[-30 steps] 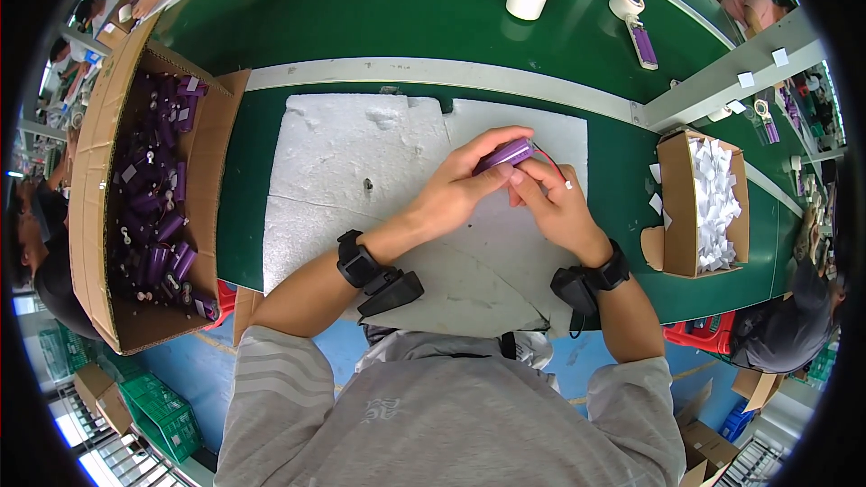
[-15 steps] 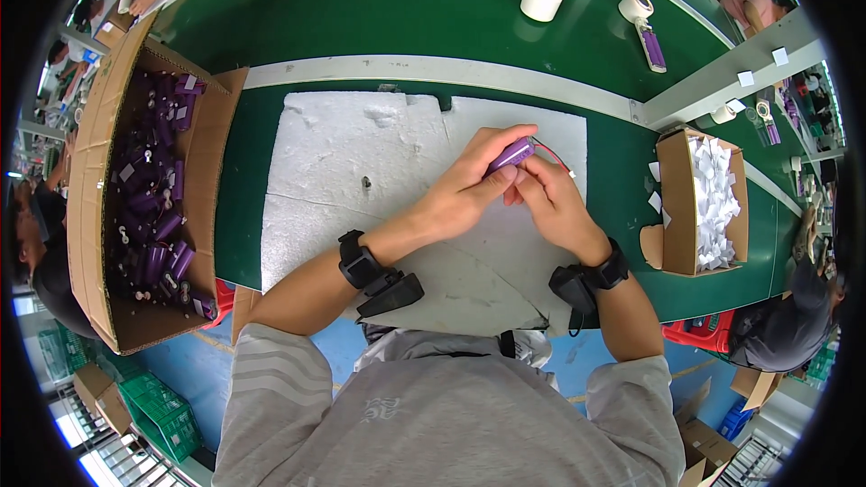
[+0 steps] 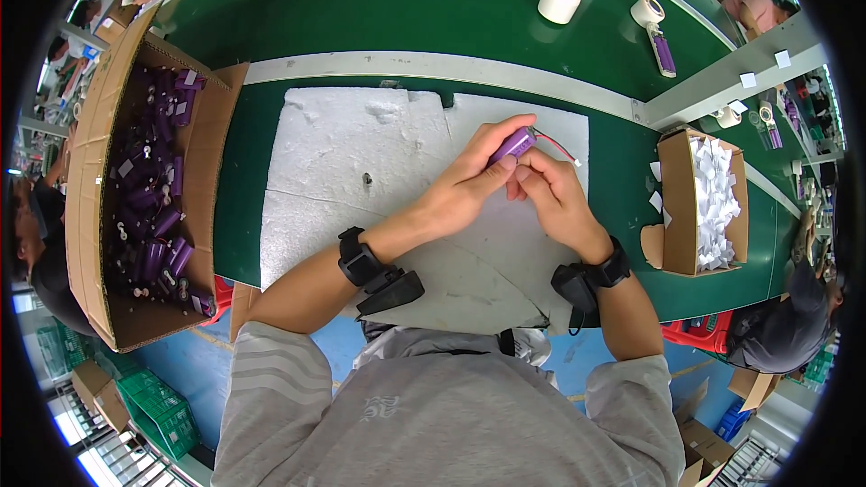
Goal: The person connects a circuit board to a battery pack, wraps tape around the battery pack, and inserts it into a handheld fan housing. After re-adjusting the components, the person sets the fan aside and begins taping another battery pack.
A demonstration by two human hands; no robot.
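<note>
Over the right half of a white foam board (image 3: 334, 144), my left hand (image 3: 462, 188) grips a purple battery pack (image 3: 515, 144) between thumb and fingers. The pack lies tilted, its far end pointing up and right. A thin red lead (image 3: 557, 143) runs from that end to a small white connector (image 3: 577, 162), which hangs free beyond my right hand (image 3: 561, 203). The right hand's fingers are curled and pinched together against the pack's right side; whatever is between the fingertips is hidden. Both wrists wear black strapped devices.
On the left stands a tall cardboard box (image 3: 95, 216) of purple battery packs. A smaller carton (image 3: 678, 207) of white paper pieces sits at the right. Beyond a pale rail (image 3: 379, 63), white tape rolls (image 3: 559, 4) and more packs rest on green surface. Other people work at both sides.
The battery pack has turned slightly more upright in my left hand, showing more of its side. My right fingers have shifted a little along it, and the lead and connector have swung slightly.
</note>
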